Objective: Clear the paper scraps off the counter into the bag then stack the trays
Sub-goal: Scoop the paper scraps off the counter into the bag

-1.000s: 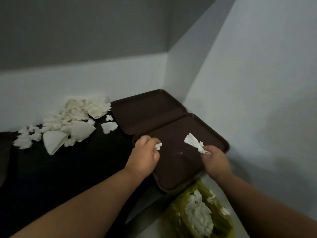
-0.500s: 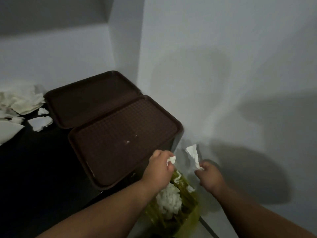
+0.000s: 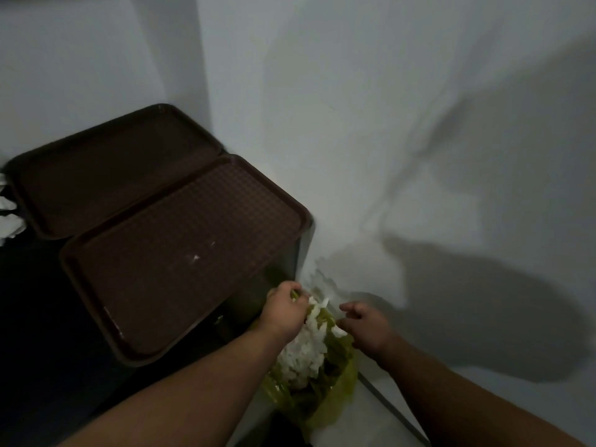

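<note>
Now both hands are over the yellow-green bag (image 3: 335, 401), which hangs just off the counter's corner and is heaped with white paper scraps (image 3: 304, 346). Left hand (image 3: 283, 312) curls its fingers round the bag's rim; right hand (image 3: 366, 327) hovers with fingers loosely spread, holding nothing. Two brown trays (image 3: 180, 250) lie side by side, edges touching, the nearer one overhanging the dark counter (image 3: 38, 301). A few scraps sit at the far left edge.
</note>
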Tool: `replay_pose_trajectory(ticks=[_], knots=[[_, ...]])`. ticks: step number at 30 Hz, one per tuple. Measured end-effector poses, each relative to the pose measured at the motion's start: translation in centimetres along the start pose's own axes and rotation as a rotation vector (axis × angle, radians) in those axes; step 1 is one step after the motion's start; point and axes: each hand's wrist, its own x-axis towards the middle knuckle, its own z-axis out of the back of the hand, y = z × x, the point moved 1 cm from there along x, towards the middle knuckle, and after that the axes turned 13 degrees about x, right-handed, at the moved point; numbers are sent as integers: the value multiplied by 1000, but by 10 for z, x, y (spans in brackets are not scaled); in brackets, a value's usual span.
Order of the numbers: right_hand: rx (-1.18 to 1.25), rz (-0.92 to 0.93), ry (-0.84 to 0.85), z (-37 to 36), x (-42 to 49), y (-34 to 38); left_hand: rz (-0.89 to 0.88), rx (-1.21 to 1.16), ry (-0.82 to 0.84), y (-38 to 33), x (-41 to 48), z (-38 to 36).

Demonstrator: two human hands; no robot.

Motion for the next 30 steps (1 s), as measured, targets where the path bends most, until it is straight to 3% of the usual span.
replay_pose_trajectory(ticks=[6,15,24,30], knots=[[16,24,-26,3,-2,2,-15,-26,18,0,-3,6],[54,251,-145,-6,-19,53,-158,-48,94,-9,-47,57],[-33,523,-64,-100,-51,166,-228,-187,-245,33,-96,194],[-84,612,129,-222,-90,202,-78,-296,-412,137,-134,294]])
